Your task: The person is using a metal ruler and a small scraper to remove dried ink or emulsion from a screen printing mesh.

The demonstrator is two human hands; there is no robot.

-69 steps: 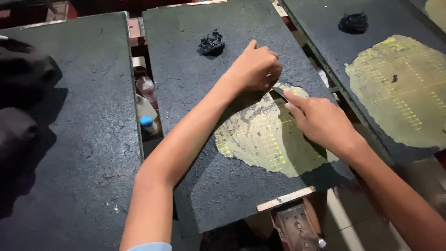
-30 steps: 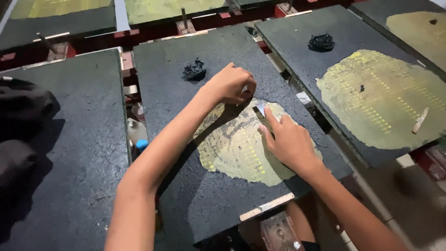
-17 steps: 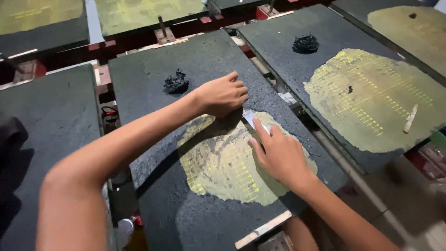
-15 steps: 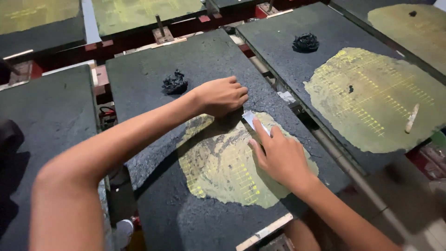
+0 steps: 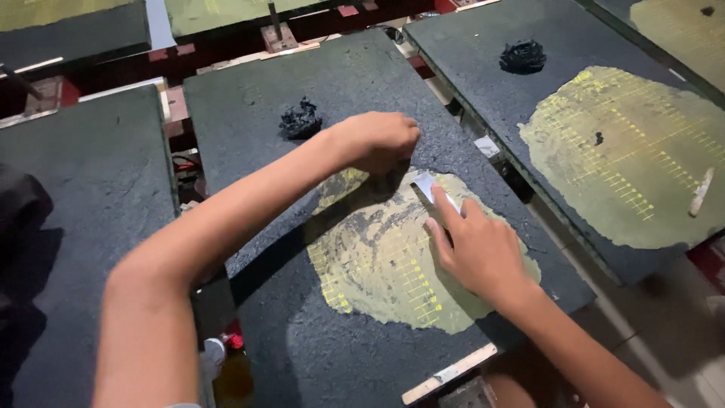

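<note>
Scraping underway on the dark, rough-coated rectangular board (image 5: 355, 227) in front of us; all places below are taken from this board. Our right hand (image 5: 476, 245) lies flat over the yellow-green scraped patch with a grid of pale marks (image 5: 393, 264) near the board's near-right part, fingers pinching a small flat pale scraper blade (image 5: 432, 189) whose tip rests on the patch's far edge. Our left hand (image 5: 377, 140) is curled into a loose fist just beyond the blade, knuckles down on the board; we cannot tell whether it holds anything. A crumpled black wad of scraped-off coating (image 5: 300, 119) sits on the board's far part, left of the left hand and apart from it. A pale wooden strip (image 5: 449, 372) shows under the board's near edge. To the right, a neighbouring dark board (image 5: 491, 91) carries a larger yellow-green patch (image 5: 627, 159), a second black wad (image 5: 522, 56) and a small pale stick (image 5: 701, 193). To the left, another dark board (image 5: 83, 204), fully coated.
</note>
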